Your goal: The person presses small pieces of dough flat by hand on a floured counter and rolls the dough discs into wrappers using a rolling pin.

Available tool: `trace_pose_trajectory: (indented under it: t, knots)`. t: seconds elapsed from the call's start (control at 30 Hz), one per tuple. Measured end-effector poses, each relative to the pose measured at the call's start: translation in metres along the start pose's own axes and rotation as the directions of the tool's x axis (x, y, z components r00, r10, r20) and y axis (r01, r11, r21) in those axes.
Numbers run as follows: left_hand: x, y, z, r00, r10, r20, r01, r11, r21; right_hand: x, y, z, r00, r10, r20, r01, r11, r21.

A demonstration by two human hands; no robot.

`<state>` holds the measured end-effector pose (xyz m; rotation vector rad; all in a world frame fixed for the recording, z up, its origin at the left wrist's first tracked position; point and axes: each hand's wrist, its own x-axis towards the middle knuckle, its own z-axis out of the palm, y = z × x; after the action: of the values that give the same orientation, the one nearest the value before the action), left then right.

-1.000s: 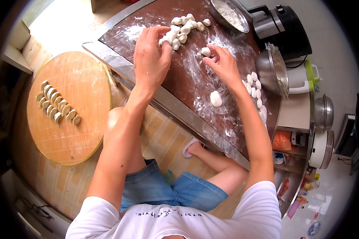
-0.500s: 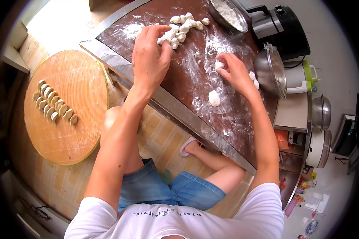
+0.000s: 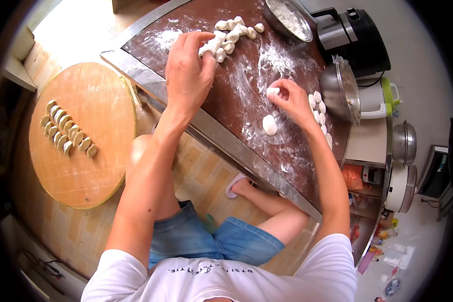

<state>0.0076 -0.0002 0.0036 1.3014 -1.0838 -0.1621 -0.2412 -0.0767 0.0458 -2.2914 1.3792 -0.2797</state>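
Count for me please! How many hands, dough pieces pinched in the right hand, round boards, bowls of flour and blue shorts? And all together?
Hands: 2 (left hand, right hand)
Pinched dough piece: 1
Round board: 1
Bowl of flour: 1
Blue shorts: 1 pair
Total: 6

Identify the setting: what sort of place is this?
Likely a home kitchen: dough balls on a flour-dusted table, dumplings on a round board, and a bowl of flour.
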Motion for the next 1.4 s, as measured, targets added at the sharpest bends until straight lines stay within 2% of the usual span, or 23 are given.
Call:
trace_pose_trajectory:
  t: [0.07,0.13,0.17,0.2,0.23,0.27,0.4,0.43,0.53,0.57,0.6,0.67,0.73,0.87,0.97,1.07,1.1,1.2,1.3,1.4]
  knots:
    - [0.0,-0.002,0.001,0.999,0.037,-0.005,-0.037,0.999,0.002,-0.012,0.008,-0.001,0.998,0.064,-0.004,-0.061,0.971,0.233]
    - [0.0,-0.002,0.004,0.999,0.039,-0.006,-0.039,0.999,-0.022,-0.012,0.025,0.004,0.993,0.037,-0.112,0.037,0.803,0.595]
    - [-0.001,-0.002,0.004,1.0,0.031,0.0,-0.031,0.999,-0.021,-0.012,0.032,0.008,0.994,0.009,-0.112,0.064,0.774,0.63]
    - [-0.001,-0.001,0.003,1.0,0.02,0.006,-0.02,1.0,-0.019,-0.014,0.038,0.007,0.98,-0.085,-0.179,0.142,0.93,0.338]
    - [-0.001,0.0,0.001,1.0,0.012,0.025,-0.012,1.0,-0.006,-0.017,0.043,0.004,0.959,-0.194,-0.207,0.2,0.98,0.006]
    - [-0.001,0.001,-0.001,0.999,0.0,0.041,-0.001,1.0,0.009,-0.017,0.048,0.002,0.932,-0.307,-0.193,0.234,0.915,-0.328]
    - [-0.001,-0.004,0.002,0.999,0.038,0.033,-0.039,0.998,0.049,-0.022,0.014,-0.007,0.992,-0.099,-0.077,0.088,0.987,-0.131]
    - [-0.001,-0.003,0.003,0.998,0.037,0.04,-0.039,0.998,0.045,-0.021,0.001,-0.008,0.994,-0.07,-0.089,0.065,0.996,-0.063]
    - [-0.001,0.0,0.003,0.999,0.024,0.041,-0.025,0.999,0.023,0.003,0.012,-0.017,0.998,-0.037,-0.043,0.029,0.985,-0.168]
    - [-0.001,0.001,0.003,0.999,0.006,0.037,-0.006,1.0,-0.002,0.018,0.034,-0.015,0.986,-0.046,-0.159,0.043,0.999,-0.022]
    - [0.0,0.002,0.004,0.999,-0.013,0.037,0.014,0.999,-0.03,0.032,0.039,-0.02,0.972,0.082,-0.218,-0.068,0.995,0.069]
    - [0.0,-0.001,0.005,0.999,0.029,0.037,-0.03,0.999,0.033,0.057,0.064,-0.02,0.946,0.2,-0.256,-0.129,0.955,0.268]
    - [0.001,0.0,0.005,0.998,0.024,0.053,-0.027,0.998,0.063,0.06,0.058,-0.015,0.95,0.206,-0.237,-0.164,0.969,0.183]
    - [-0.001,-0.002,0.005,1.0,0.021,0.022,-0.021,1.0,0.008,0.01,0.031,0.0,0.98,0.19,-0.055,-0.158,0.919,0.362]
    - [0.0,-0.001,0.003,1.0,0.017,0.019,-0.017,1.0,-0.011,-0.035,0.026,-0.006,0.983,0.182,-0.001,-0.17,0.918,0.359]
    - [-0.001,-0.006,0.005,0.998,0.067,0.012,-0.067,0.998,-0.008,-0.055,0.031,-0.015,0.993,0.115,0.003,-0.112,0.966,0.234]
    - [-0.001,-0.001,0.003,0.999,0.047,0.017,-0.047,0.999,-0.014,-0.056,0.029,-0.019,0.986,0.158,0.06,-0.165,0.976,0.14]
    - [-0.001,0.0,0.003,0.999,0.045,0.027,-0.045,0.999,-0.015,-0.037,0.02,-0.022,0.975,-0.129,-0.18,0.09,0.974,-0.205]
    - [-0.003,0.0,0.005,0.998,0.03,0.049,-0.03,1.0,0.003,0.009,0.021,0.01,0.892,-0.253,-0.375,0.174,0.957,-0.232]
    - [-0.001,-0.003,0.003,0.999,0.044,0.032,-0.044,0.999,0.007,0.011,0.033,0.043,0.963,-0.062,-0.262,-0.027,0.946,-0.322]
